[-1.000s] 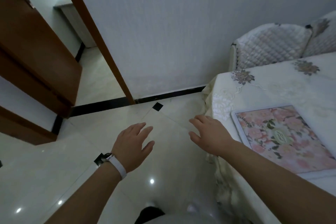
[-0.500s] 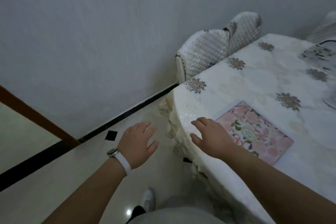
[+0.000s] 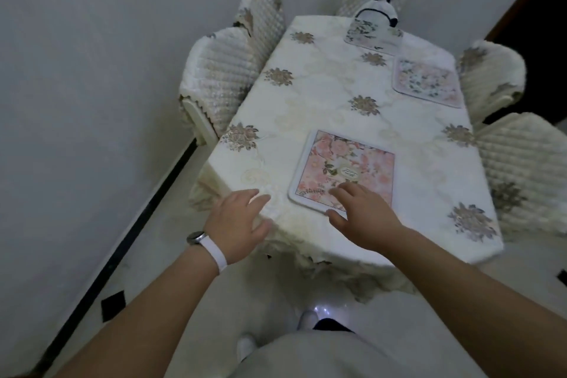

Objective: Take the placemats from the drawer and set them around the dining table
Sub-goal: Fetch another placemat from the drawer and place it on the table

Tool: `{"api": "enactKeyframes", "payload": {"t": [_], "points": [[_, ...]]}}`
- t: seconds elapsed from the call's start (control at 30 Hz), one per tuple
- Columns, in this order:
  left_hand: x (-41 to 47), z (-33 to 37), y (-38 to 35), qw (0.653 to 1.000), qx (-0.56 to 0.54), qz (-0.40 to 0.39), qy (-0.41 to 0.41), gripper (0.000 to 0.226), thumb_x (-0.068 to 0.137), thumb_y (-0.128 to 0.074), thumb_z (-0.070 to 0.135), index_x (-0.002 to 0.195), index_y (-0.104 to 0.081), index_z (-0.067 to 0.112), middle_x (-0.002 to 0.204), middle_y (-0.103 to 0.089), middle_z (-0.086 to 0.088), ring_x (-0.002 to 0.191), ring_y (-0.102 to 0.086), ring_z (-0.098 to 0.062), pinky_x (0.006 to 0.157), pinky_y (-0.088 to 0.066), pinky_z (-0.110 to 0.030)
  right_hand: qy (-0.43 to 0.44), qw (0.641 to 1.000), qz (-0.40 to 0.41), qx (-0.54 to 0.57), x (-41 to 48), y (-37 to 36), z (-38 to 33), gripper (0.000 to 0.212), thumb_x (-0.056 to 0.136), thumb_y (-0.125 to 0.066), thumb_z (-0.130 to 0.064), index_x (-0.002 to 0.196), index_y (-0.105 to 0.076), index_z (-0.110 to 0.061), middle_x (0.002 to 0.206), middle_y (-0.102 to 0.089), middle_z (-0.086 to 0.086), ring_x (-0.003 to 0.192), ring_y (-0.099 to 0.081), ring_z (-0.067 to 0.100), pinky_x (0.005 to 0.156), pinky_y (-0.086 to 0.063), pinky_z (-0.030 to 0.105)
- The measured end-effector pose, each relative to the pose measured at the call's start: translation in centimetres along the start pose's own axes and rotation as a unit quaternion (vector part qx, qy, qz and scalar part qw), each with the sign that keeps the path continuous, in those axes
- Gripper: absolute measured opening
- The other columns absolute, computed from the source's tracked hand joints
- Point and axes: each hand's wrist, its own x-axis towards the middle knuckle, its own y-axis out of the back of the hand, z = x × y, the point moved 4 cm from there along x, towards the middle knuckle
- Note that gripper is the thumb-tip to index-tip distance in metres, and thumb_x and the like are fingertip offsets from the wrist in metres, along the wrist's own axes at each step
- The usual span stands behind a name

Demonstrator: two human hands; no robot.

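Three placemats [image 3: 346,170] on table [image 3: 306,101] — chairs [image 3: 214,77] around

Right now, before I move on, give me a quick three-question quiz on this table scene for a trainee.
1. How many placemats lie on the tablecloth? A two, B three, C five.
2. True or false: the left hand grips a placemat.
3. Fill in: the near placemat has the ___ hand over its near edge.
Key: 1 B: near placemat, right placemat, far placemat. 2 false: it is open and holds nothing. 3 right hand.
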Motion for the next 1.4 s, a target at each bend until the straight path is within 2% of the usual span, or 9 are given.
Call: {"api": "enactKeyframes", "payload": {"t": [0.27,0.43,0.57,0.77,0.83,0.93,1.2,1.3,1.4], "points": [[4.4,3.0,-1.6,0.995,0.010,-0.036,-0.088,0.057,0.084,-0.039,0.052,0.129,-0.058,0.024,0.131,-0.059,-0.005,0.120,-0.054,-0.026,0.096,-0.045,-0.044,-0.097,0.995,0.007,0.014,-1.6,-0.8,4.4,0.053,0.096,-0.042,-0.048,0.142,-0.045,-0.023,0.144,-0.048,0.000,0.127,-0.048,0.024,0.101,-0.043,0.039],[7.5,3.5,-3.3,0.993,0.026,-0.050,-0.105,0.051,0.082,-0.044,0.048,0.120,-0.065,0.022,0.119,-0.065,-0.005,0.111,-0.060,-0.028,0.094,-0.046,-0.046,-0.129,0.991,0.006,0.042,-1.3,-2.5,6.6,0.051,0.096,-0.044,-0.047,0.141,-0.047,-0.022,0.142,-0.050,-0.001,0.124,-0.050,0.023,0.098,-0.044,0.037],[11.0,3.9,-5.0,0.989,0.045,-0.101,-0.098,0.057,0.081,-0.038,0.051,0.125,-0.062,0.023,0.123,-0.063,-0.005,0.116,-0.057,-0.027,0.097,-0.043,-0.045,-0.150,0.987,-0.007,0.065,0.2,-3.9,9.8,0.050,0.097,-0.044,-0.046,0.141,-0.047,-0.021,0.143,-0.049,0.000,0.124,-0.050,0.024,0.096,-0.044,0.036],[15.7,3.6,-6.5,0.990,-0.005,-0.139,-0.012,0.072,0.079,-0.025,0.060,0.133,-0.055,0.022,0.133,-0.057,0.001,0.122,-0.050,-0.020,0.100,-0.039,-0.035,-0.198,0.965,-0.013,0.170,4.3,-5.5,14.8,0.047,0.096,-0.048,-0.043,0.138,-0.049,-0.021,0.141,-0.049,0.000,0.122,-0.049,0.023,0.094,-0.045,0.036],[17.4,3.8,-7.0,0.989,-0.036,-0.140,0.021,0.064,0.084,-0.034,0.056,0.132,-0.056,0.019,0.133,-0.056,-0.001,0.122,-0.050,-0.021,0.101,-0.039,-0.034,-0.213,0.959,-0.013,0.189,5.8,-5.9,16.3,0.048,0.097,-0.048,-0.041,0.139,-0.048,-0.020,0.141,-0.048,0.002,0.122,-0.050,0.024,0.093,-0.046,0.037],[19.3,4.0,-7.9,0.981,-0.096,-0.149,0.075,0.043,0.093,-0.054,0.034,0.133,-0.054,0.016,0.136,-0.054,-0.002,0.126,-0.047,-0.021,0.105,-0.037,-0.035,-0.233,0.950,-0.034,0.206,6.9,-6.7,18.1,0.051,0.096,-0.050,-0.042,0.141,-0.046,-0.019,0.143,-0.045,0.002,0.125,-0.049,0.024,0.092,-0.046,0.038],[22.2,3.5,-9.7,0.940,-0.177,-0.173,0.235,0.048,0.094,-0.054,0.029,0.140,-0.045,0.017,0.142,-0.048,-0.006,0.127,-0.047,-0.023,0.105,-0.040,-0.040,-0.334,0.894,-0.034,0.298,7.1,-8.3,21.5,0.052,0.096,-0.048,-0.036,0.144,-0.041,-0.016,0.148,-0.038,0.007,0.129,-0.045,0.027,0.095,-0.043,0.039],[22.9,3.4,-10.6,0.933,-0.181,-0.181,0.253,0.050,0.094,-0.056,0.026,0.141,-0.042,0.013,0.138,-0.051,-0.009,0.121,-0.052,-0.025,0.101,-0.043,-0.038,-0.349,0.875,-0.020,0.334,7.3,-8.4,21.8,0.052,0.095,-0.048,-0.035,0.143,-0.043,-0.016,0.148,-0.041,0.007,0.130,-0.044,0.027,0.097,-0.042,0.041],[23.4,3.7,-11.1,0.927,-0.203,-0.171,0.264,0.048,0.094,-0.055,0.022,0.139,-0.044,0.012,0.126,-0.056,-0.006,0.103,-0.053,-0.019,0.088,-0.042,-0.030,-0.382,0.847,0.001,0.370,7.3,-8.5,22.1,0.053,0.094,-0.050,-0.033,0.143,-0.042,-0.015,0.148,-0.041,0.007,0.130,-0.044,0.026,0.099,-0.040,0.041]]}}
